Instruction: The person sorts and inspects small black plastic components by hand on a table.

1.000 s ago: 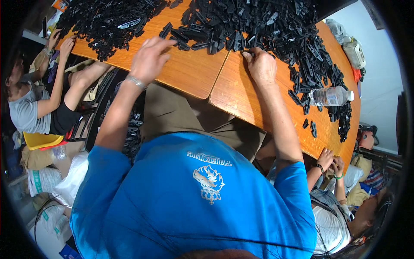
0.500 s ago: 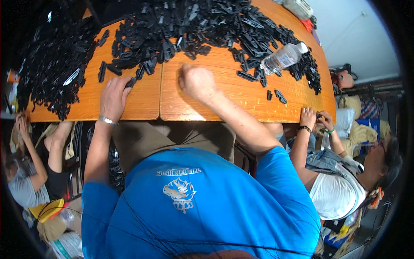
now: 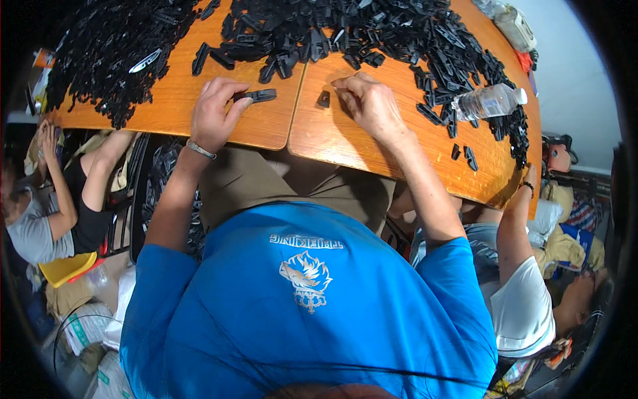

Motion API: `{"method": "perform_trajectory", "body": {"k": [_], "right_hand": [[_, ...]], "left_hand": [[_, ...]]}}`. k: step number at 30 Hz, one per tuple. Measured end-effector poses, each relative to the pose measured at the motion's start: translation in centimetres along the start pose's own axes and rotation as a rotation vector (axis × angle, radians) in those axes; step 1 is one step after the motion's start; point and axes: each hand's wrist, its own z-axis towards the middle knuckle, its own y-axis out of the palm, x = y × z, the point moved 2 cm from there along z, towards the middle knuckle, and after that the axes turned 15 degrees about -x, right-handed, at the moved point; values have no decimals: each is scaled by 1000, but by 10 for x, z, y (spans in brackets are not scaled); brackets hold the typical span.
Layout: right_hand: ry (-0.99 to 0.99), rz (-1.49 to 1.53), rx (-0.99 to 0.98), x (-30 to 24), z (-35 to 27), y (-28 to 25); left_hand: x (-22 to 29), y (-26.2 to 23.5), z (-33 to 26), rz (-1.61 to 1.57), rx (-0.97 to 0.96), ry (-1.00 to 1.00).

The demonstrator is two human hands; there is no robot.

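Shirt: closest to the camera is the person's own blue t-shirt (image 3: 306, 319) with a pale emblem on the chest, and tan trousers (image 3: 279, 183) right below the table edge.

Left hand: the left hand (image 3: 214, 116) sits on the wooden table (image 3: 372, 143) near its front edge, fingers curled in narrow and pinching one end of a long black plastic piece (image 3: 258, 96) that lies flat on the wood. There's a thin bracelet (image 3: 201, 149) on that wrist.

Right hand: the right hand (image 3: 369, 103) is just across the seam between the two table boards, fingers bunched close with the tips pressed down on the wood. Can't really tell if there's anything tiny under them.

Small piece: a short black plastic piece (image 3: 323, 100) lies on its own between the two hands, just beside the right fingertips, not touching as far as I can see.

Pile: behind the hands, a huge heap of black plastic parts (image 3: 372, 30) covers the far side of the table, with a second heap (image 3: 113, 60) off to the left.

Bottle: a clear plastic bottle (image 3: 487, 102) lies on its side at the right edge of the pile.

Others: one person (image 3: 46, 206) sits low on the left, another in a white shirt (image 3: 525, 306) on the right with a hand at the table's edge.
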Motion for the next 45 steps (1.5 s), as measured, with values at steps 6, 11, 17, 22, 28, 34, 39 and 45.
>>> {"method": "perform_trajectory", "body": {"k": [6, 11, 17, 22, 28, 34, 39, 45], "right_hand": [[-256, -74, -71, -13, 11, 12], [-209, -107, -102, -22, 21, 23], [-197, -67, 121, -65, 39, 45], [-207, -29, 43, -61, 54, 58], [-205, 20, 0, -58, 48, 51], [-157, 50, -36, -53, 46, 50], [-140, 43, -49, -50, 46, 53], [-132, 44, -67, -57, 51, 50]], "left_hand": [[-2, 3, -10, 47, 31, -31], [6, 6, -8, -4, 24, -67], [10, 12, 0, -16, 59, 3], [9, 11, -7, 35, 72, 22], [13, 12, -2, 0, 60, 17], [9, 17, 3, -6, 38, 8], [6, 18, 4, -27, 32, 9], [4, 15, -1, -24, 17, -9]]}}
